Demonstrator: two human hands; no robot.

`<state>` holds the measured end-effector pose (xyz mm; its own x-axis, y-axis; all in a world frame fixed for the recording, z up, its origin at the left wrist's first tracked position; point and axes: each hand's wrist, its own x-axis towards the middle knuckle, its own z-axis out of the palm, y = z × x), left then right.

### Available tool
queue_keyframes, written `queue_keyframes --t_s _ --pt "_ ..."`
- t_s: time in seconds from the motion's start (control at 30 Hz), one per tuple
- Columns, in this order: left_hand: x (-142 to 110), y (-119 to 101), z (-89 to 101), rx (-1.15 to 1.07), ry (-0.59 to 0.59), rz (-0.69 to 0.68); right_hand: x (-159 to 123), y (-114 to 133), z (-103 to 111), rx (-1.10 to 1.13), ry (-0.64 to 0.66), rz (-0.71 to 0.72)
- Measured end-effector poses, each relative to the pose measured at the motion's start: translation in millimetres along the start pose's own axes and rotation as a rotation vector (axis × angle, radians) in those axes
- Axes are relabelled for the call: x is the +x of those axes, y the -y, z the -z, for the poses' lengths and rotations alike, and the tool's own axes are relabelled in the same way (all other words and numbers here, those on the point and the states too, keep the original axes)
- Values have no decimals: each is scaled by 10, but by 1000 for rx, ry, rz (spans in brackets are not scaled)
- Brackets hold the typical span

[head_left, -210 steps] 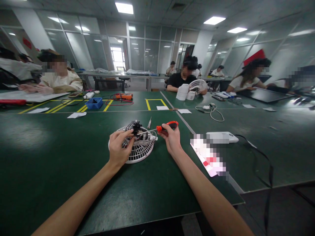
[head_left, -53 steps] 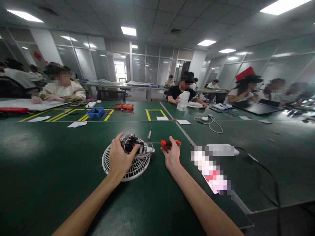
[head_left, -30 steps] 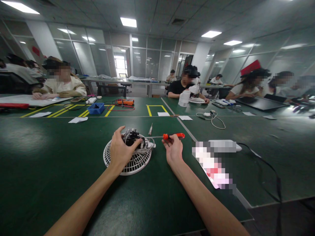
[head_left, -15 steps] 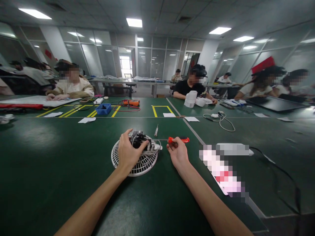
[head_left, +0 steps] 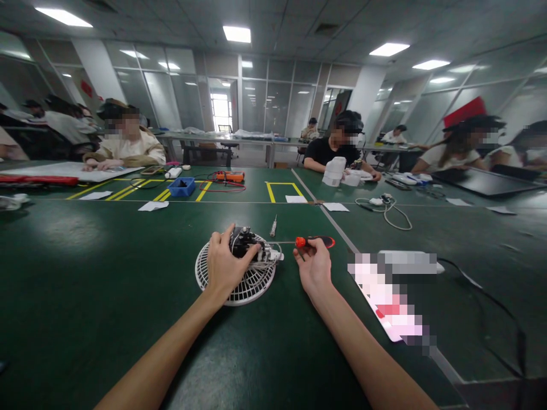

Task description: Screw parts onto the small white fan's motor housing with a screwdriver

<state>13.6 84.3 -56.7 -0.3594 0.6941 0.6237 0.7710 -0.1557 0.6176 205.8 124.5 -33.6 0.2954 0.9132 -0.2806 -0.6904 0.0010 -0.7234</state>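
Observation:
My left hand [head_left: 227, 259] is wrapped round a black fan motor [head_left: 241, 242] that sits on a round white fan grille [head_left: 252, 291]. White wires and a pale connector [head_left: 273, 256] lie at the motor's right side. My right hand [head_left: 315, 265] holds the red and black handle of a screwdriver [head_left: 320, 242]. Its thin shaft points left and reaches the motor's right side; the tip itself is hard to make out. A second small screwdriver with a clear handle [head_left: 273, 228] lies on the green table [head_left: 106, 296], just beyond the motor.
A blurred bright flat object [head_left: 387, 302] and a pale device with a black cable [head_left: 408, 262] lie to the right. Farther back are a blue bin [head_left: 181, 187], an orange multimeter [head_left: 229, 176] and a coiled grey cable [head_left: 395, 213]. Several people sit around the tables.
My right hand has shifted slightly right along the screwdriver handle, and its fingers have loosened and turned a little. My left hand stays on the motor. The whole view has moved slightly.

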Motion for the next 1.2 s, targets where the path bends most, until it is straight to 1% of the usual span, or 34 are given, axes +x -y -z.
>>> queue_keyframes --t_s 0.13,0.23,0.37,0.53,0.7,0.93,1.1,1.2 --pt "-5 1 5 -23 -9 2 1 -23 -9 -61 40 59" --pt "-8 -2 11 -24 -11 -8 -13 -36 1 -73 46 35" --pt "-5 4 11 -29 -19 -10 -26 -25 24 -26 36 -7" --pt "-3 13 4 -43 -8 -5 8 -26 28 -44 42 24" --pt "-9 11 4 -52 -7 5 3 -56 15 -75 79 61" --pt "-18 -6 17 -41 13 13 -46 -30 17 -9 60 12" --pt "-19 -24 31 -29 6 3 -42 -14 -6 -25 41 59" --pt "-19 -33 34 -38 16 18 -48 -7 -15 -41 71 66"
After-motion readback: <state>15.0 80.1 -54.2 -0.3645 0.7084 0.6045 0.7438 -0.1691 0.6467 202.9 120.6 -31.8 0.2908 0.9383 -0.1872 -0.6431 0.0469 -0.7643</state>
